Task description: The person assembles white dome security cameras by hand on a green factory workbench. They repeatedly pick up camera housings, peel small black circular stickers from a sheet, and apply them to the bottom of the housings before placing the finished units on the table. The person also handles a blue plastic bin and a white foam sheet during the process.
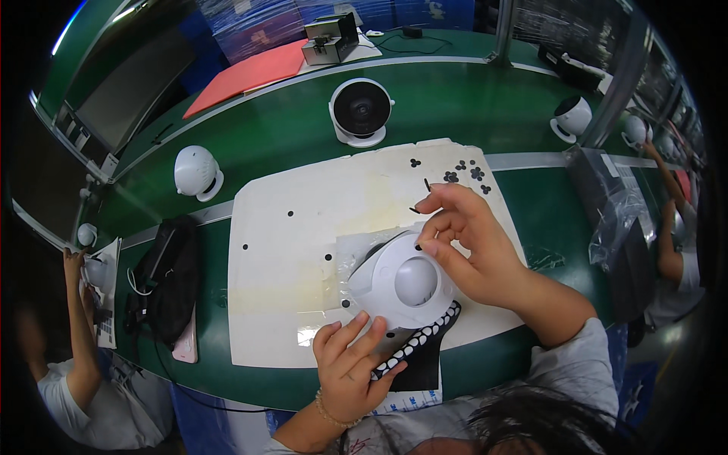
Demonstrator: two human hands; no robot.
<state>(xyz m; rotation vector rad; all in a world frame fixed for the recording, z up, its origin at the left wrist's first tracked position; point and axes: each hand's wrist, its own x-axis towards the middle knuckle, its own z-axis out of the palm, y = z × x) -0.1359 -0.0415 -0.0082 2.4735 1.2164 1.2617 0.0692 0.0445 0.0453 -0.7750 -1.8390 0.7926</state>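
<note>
A white plastic housing (394, 277) with a round opening and a pale dome inside lies on the worn white board in front of me. My right hand (466, 246) is above its upper right edge, thumb and fingertips pinched at a small round black pad (418, 247). Two more thin dark bits show beside that hand's fingertips. My left hand (350, 364) rests at the housing's lower left with its fingers spread. Its thumb touches a black sheet (415, 370) with a row of white ovals, partly under the housing.
Loose black pads (462, 173) dot the board (265, 318). Beyond it, on the green bench, stand round white devices with dark fronts, one (362, 112) central. A black bag (168, 280) lies left and a dark box (607, 205) right. Co-workers sit at both sides.
</note>
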